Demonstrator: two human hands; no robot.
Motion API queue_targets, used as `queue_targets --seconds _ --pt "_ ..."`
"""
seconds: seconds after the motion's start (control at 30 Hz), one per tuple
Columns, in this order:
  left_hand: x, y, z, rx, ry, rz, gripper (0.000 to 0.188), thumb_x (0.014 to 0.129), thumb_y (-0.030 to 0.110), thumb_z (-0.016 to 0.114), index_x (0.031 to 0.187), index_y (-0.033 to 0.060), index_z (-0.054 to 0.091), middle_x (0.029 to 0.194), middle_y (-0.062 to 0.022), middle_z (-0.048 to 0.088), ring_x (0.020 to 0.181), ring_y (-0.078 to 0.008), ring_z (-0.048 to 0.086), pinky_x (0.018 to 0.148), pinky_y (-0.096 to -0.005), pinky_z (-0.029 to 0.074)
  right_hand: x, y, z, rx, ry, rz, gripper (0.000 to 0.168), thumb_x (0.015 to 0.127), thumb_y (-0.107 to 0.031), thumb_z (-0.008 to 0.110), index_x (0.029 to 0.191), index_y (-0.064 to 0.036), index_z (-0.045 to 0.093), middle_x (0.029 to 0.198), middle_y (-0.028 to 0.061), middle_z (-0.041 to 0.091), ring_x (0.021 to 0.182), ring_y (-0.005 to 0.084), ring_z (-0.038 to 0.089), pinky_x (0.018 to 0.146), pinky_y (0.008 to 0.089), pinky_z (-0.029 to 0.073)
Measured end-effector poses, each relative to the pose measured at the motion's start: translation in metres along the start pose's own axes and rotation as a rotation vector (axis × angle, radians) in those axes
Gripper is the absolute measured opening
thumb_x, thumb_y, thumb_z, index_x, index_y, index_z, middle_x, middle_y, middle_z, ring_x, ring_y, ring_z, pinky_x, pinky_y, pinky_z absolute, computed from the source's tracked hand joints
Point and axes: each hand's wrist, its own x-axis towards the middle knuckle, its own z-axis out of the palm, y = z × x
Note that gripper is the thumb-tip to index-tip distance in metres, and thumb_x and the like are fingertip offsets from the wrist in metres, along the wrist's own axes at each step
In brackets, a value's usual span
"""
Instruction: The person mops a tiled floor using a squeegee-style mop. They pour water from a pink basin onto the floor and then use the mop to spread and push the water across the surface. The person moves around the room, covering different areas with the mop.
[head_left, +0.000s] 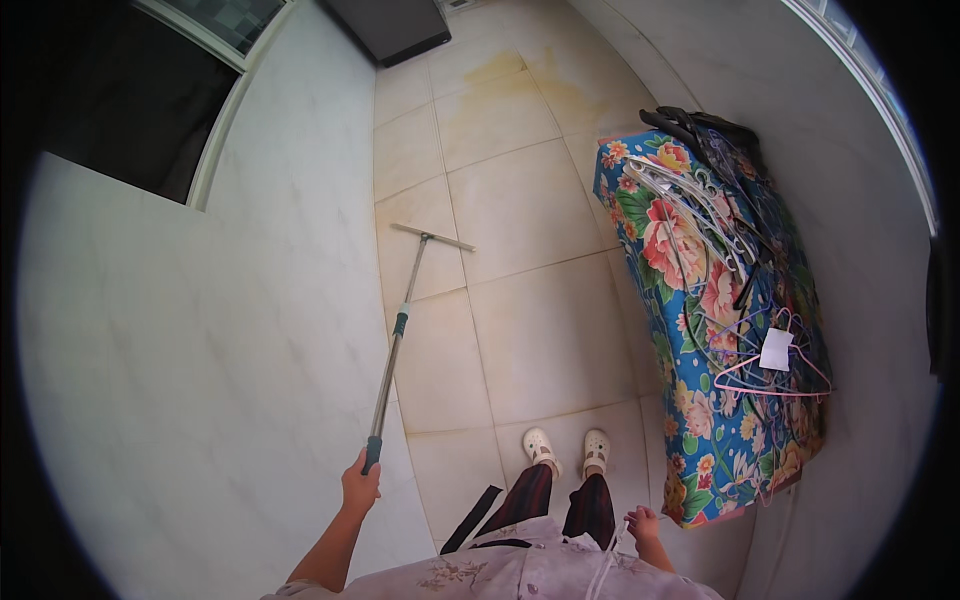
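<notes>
My left hand (361, 484) is wrapped around the dark green grip of a long-handled squeegee (389, 367). Its metal pole slants away up the tiles, with a green collar partway along. The T-shaped squeegee head (433, 237) rests on the floor beside the left wall. Low on the right is my right hand (643, 523), fingers bent, close to a white cord (609, 553) that hangs in front of my shirt. Whether the fingers touch the cord is unclear.
On the right, a long piece covered in blue floral cloth (694, 420) bears white hangers (694, 202), a pink hanger (772, 391) and black items (712, 131). A dark grey box-like object (390, 30) stands at the far end. Yellowish staining (517, 79) marks the tiles (525, 202).
</notes>
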Motion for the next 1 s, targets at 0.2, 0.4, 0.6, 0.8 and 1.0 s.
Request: queue_targets --seconds 0.2,0.4,0.6,0.8,1.0 --pt "0.142 0.08 0.004 0.162 -0.069 0.274 0.041 0.075 0.011 0.049 0.113 -0.0018 0.041 0.054 -0.0071 0.049 0.037 -0.014 0.048 0.036 -0.027 0.041 0.004 0.02 -0.006 0.008 0.013 0.039 0.028 0.082 -0.023 0.042 0.104 -0.006 0.04 0.089 0.0123 0.054 0.074 0.0216 0.057 0.061 0.0314 0.047" --pt "0.291 0.235 0.073 0.427 -0.101 0.562 0.022 0.072 0.013 0.045 0.086 -0.0031 0.049 0.054 -0.0134 0.052 0.04 -0.0221 0.053 0.047 -0.0323 0.045 -0.005 0.039 -0.017 -0.032 0.079 0.069 0.03 0.083 -0.022 0.04 0.108 -0.005 0.038 0.092 0.014 0.054 0.075 0.0223 0.057 0.061 0.0312 0.048" --pt "0.295 0.296 0.114 0.272 0.089 0.513 0.041 0.071 0.023 0.051 0.109 0.0057 0.047 0.073 -0.0126 0.059 0.063 -0.0235 0.059 0.061 -0.0354 0.045 -0.018 0.03 -0.025 -0.02 0.114 -0.008 0.03 0.082 -0.023 0.042 0.107 -0.006 0.039 0.092 0.013 0.054 0.075 0.0219 0.057 0.061 0.0312 0.047" --pt "0.197 0.134 0.053 0.383 0.23 0.501 0.051 0.071 0.028 0.057 0.117 0.0118 0.041 0.073 -0.016 0.057 0.068 -0.0303 0.055 0.06 -0.0373 0.043 -0.01 0.002 -0.016 -0.018 0.062 -0.088 0.029 0.081 -0.024 0.044 0.104 -0.007 0.041 0.09 0.0108 0.055 0.074 0.0212 0.057 0.061 0.0309 0.048" --pt "0.034 -0.02 -0.009 0.405 0.322 0.469 0.043 0.073 0.02 0.054 0.113 0.0064 0.045 0.066 -0.0184 0.056 0.062 -0.0322 0.056 0.054 -0.0378 0.043 0.003 -0.033 0.002 -0.08 -0.021 -0.114 0.03 0.081 -0.025 0.045 0.104 -0.007 0.041 0.09 0.0107 0.054 0.074 0.0205 0.057 0.06 0.0297 0.048"
